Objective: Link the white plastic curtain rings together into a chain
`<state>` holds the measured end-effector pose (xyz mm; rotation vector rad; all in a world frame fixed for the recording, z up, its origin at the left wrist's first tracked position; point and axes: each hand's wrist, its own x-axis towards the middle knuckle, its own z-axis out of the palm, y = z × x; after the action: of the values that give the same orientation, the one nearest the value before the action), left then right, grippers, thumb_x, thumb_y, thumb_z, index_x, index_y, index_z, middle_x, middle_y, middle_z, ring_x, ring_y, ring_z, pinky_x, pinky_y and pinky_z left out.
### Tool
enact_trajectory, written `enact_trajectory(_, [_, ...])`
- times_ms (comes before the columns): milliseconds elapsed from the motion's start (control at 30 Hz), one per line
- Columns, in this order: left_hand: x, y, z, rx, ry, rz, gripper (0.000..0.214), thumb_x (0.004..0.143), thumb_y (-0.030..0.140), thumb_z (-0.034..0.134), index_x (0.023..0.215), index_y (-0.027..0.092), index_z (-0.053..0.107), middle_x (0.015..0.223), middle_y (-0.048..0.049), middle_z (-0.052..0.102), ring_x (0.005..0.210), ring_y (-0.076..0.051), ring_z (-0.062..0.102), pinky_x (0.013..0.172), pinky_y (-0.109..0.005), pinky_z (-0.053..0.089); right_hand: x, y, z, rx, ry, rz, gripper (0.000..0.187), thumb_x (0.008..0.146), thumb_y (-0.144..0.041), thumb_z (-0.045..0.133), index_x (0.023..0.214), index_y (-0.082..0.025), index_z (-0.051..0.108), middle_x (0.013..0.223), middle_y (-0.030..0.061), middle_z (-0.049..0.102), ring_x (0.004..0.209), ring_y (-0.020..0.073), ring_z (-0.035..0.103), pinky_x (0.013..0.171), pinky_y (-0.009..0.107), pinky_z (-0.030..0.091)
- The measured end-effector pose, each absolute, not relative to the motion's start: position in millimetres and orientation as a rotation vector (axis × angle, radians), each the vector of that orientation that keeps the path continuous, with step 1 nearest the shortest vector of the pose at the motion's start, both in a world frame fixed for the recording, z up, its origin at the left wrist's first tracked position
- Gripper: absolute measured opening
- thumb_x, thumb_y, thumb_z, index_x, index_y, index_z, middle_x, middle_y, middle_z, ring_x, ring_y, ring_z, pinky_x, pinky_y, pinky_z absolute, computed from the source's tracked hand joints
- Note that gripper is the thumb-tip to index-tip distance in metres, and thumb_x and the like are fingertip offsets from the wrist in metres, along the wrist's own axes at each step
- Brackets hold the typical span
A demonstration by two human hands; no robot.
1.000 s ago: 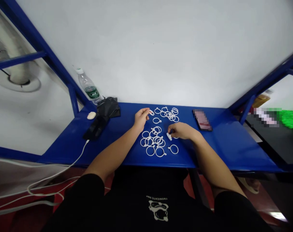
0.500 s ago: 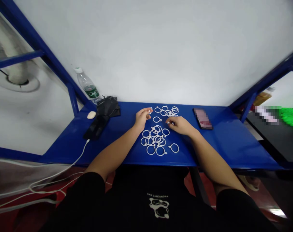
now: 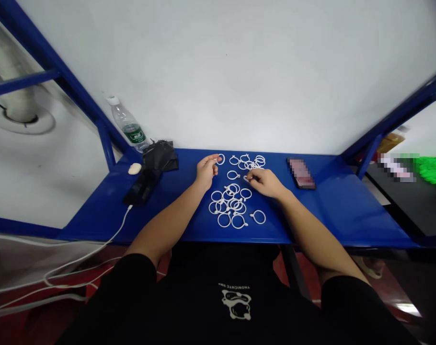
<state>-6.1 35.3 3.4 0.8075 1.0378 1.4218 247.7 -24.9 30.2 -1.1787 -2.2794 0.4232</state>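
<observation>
My left hand (image 3: 205, 173) pinches a white curtain ring (image 3: 223, 158) between thumb and fingertips, just above the table. The ring faces me as a small open loop. My right hand (image 3: 267, 183) is closed, its fingertips on another white curtain ring (image 3: 246, 179), partly hidden behind the fingers. Between the hands lies a single ring (image 3: 234, 179) with a small eyelet on its edge. Nearer to me spreads a loose pile of several rings (image 3: 224, 226), some overlapping. Beyond my right hand sits a second cluster of rings (image 3: 244, 168).
A blue table (image 3: 189, 230) stands against a white wall. On its left are a plastic bottle (image 3: 133, 132), a crumpled black bag (image 3: 159, 155), a black device (image 3: 142, 188) with a white cable and a pale rounded object (image 3: 134, 168). A phone (image 3: 301, 173) lies on the right.
My left hand has shifted slightly left, and its ring has turned to show its round loop. My right hand has drawn its fingers in, and more of its white ring shows.
</observation>
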Motion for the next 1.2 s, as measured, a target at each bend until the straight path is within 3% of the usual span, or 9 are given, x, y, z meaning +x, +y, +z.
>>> enact_trajectory(167, [-3.8,33.6,2.5,0.853,1.022,1.431,0.018,0.074,0.018,0.059,0.088,0.017,0.070,0.078,-0.0006,0.068,0.045,-0.005,0.041,0.042,-0.021,0.028,250.2,-22.3,31.4,-1.170,-2.258,0.409,0.022,0.088,-0.016,0.053,0.084,-0.022,0.074,0.093,0.0062,0.079,0.087,0.0230,0.073,0.083,0.033,0.053])
enact_trajectory(367, [-3.6,31.0,2.6,0.900,1.007,1.434,0.009,0.072,0.017,0.054,0.076,0.018,0.063,0.067,0.0011,0.059,0.043,-0.005,0.036,0.042,-0.021,0.024,253.6,-22.7,32.4,-1.163,-2.263,0.391,0.028,0.088,-0.014,0.047,0.079,-0.022,0.072,0.087,0.0066,0.076,0.084,0.0230,0.071,0.084,0.035,0.053])
enact_trajectory(533, [-2.5,29.7,1.8,0.985,1.050,1.485,0.008,0.075,0.017,0.053,0.076,0.020,0.060,0.065,0.0018,0.061,0.042,-0.006,0.035,0.042,-0.021,0.024,252.5,-25.6,29.0,-1.173,-2.141,0.387,0.040,0.091,-0.015,0.050,0.123,-0.022,0.073,0.094,0.0051,0.079,0.087,0.0238,0.073,0.087,0.037,0.056])
enact_trajectory(733, [-3.6,27.8,-1.4,1.193,1.048,1.532,0.010,0.080,0.016,0.058,0.079,0.019,0.068,0.058,0.0039,0.055,0.048,-0.008,0.042,0.049,-0.021,0.032,249.1,-24.3,25.6,-1.157,-2.057,0.216,0.029,0.105,-0.035,0.053,0.119,-0.026,0.077,0.112,0.0087,0.081,0.104,0.0270,0.075,0.097,0.043,0.059])
enact_trajectory(833, [-4.9,27.4,-6.1,1.384,1.101,1.538,0.017,0.087,0.018,0.059,0.089,0.019,0.076,0.067,-0.0001,0.065,0.058,-0.012,0.056,0.056,-0.024,0.043,250.3,-21.4,25.0,-1.138,-2.050,0.209,0.032,0.107,-0.035,0.051,0.125,-0.028,0.076,0.127,0.0084,0.079,0.118,0.0281,0.074,0.107,0.048,0.057])
enact_trajectory(933, [-3.7,25.5,-11.1,1.625,1.114,1.461,0.024,0.093,0.021,0.062,0.108,0.020,0.081,0.105,-0.0081,0.079,0.084,-0.018,0.070,0.073,-0.028,0.055,254.9,-17.1,24.9,-1.120,-2.076,0.198,0.034,0.106,-0.031,0.052,0.132,-0.027,0.073,0.150,0.0096,0.068,0.135,0.0305,0.066,0.116,0.053,0.052])
enact_trajectory(1033, [-0.4,22.0,-14.7,1.821,1.055,1.334,0.028,0.094,0.023,0.067,0.118,0.022,0.081,0.135,-0.0106,0.073,0.101,-0.020,0.072,0.083,-0.030,0.058,261.9,-11.9,23.7,-1.156,-2.020,0.159,0.035,0.103,-0.026,0.054,0.133,-0.026,0.072,0.156,0.0117,0.063,0.140,0.0325,0.062,0.118,0.057,0.051])
enact_trajectory(1100, [1.2,20.3,-15.8,1.878,1.064,1.303,0.026,0.094,0.025,0.069,0.117,0.022,0.081,0.131,-0.0106,0.073,0.093,-0.017,0.072,0.082,-0.030,0.058,266.4,-8.7,22.0,-1.157,-1.969,0.127,0.038,0.100,-0.021,0.053,0.133,-0.025,0.071,0.154,0.0125,0.064,0.141,0.0321,0.061,0.118,0.058,0.051])
enact_trajectory(1200, [1.1,21.0,-16.9,1.924,1.162,1.332,0.021,0.093,0.024,0.072,0.111,0.022,0.082,0.108,-0.0074,0.075,0.074,-0.013,0.064,0.076,-0.029,0.055,270.5,-5.3,18.3,-1.133,-1.972,0.105,0.051,0.094,-0.015,0.052,0.144,-0.024,0.063,0.159,0.0131,0.059,0.145,0.0313,0.058,0.120,0.059,0.049])
